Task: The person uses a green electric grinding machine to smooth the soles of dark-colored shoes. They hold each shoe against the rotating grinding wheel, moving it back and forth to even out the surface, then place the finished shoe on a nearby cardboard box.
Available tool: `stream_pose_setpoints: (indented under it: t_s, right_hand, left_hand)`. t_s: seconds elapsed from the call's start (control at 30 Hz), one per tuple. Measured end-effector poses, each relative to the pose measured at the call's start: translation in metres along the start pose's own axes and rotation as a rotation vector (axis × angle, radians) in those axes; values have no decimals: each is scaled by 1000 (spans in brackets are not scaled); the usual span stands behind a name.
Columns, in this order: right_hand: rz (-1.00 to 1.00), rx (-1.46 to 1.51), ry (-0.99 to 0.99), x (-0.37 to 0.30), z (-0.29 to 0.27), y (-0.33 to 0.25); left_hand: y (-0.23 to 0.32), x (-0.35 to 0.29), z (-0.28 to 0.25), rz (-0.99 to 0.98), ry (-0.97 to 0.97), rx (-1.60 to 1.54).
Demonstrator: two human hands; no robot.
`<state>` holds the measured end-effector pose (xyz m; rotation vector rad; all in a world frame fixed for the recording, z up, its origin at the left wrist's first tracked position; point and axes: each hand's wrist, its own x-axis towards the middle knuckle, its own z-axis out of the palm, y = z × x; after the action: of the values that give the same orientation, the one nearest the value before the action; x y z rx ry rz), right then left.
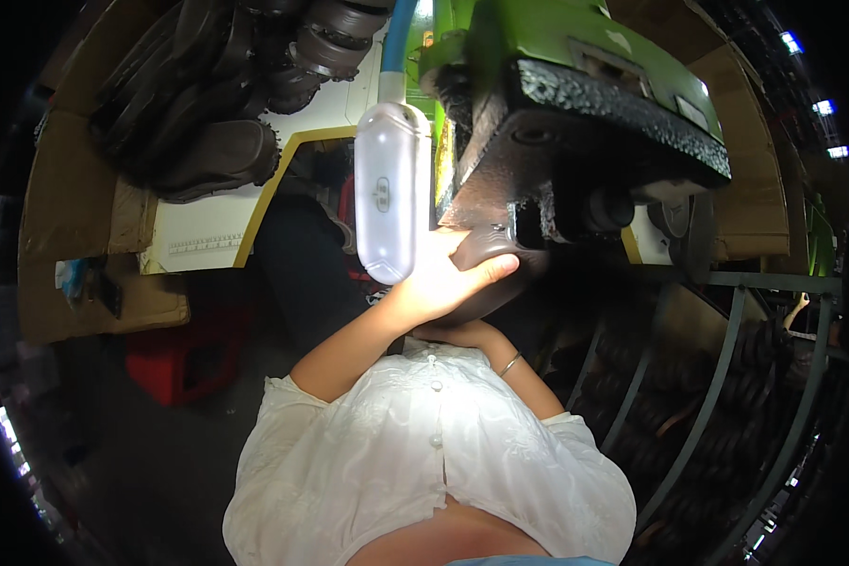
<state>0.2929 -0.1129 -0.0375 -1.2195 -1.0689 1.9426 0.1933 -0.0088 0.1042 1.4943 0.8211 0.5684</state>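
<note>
A smooth, dark brown shoe (486,294) is held up against the working end of a green and black machine (613,113). My left hand (439,278) grips its left side, the thumb lying across the brown surface and the other fingers partly hidden behind it. At the shoe's near end, close to my body, my right hand (457,333) holds it from below, with most of its fingers covered. The spot where shoe and machine meet is in shadow. A white oblong lamp (384,189) hangs just left of the machine, over my left wrist.
Several brown shoes (226,156) are piled on the white tabletop (193,247) at the left, with cardboard (71,217) around it. More dark shoes (679,222) stand at the right. A metal rack (717,377) holds dark items at lower right. A red stool (174,363) is low on the left.
</note>
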Motion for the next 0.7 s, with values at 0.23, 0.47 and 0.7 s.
stream_pose_setpoints:
  t_s: [0.23,0.47,0.7]
  right_hand:
    - [58,-108,-20,-4,4,-4]
    - [-290,43,159,-30,-43,-7]
    - [-635,-617,448,-43,-27,-123]
  left_hand:
    - [-10,-7,-8,143,51,-236]
    - [-23,-17,-4,333,39,141]
    - [-28,-25,1,394,17,829]
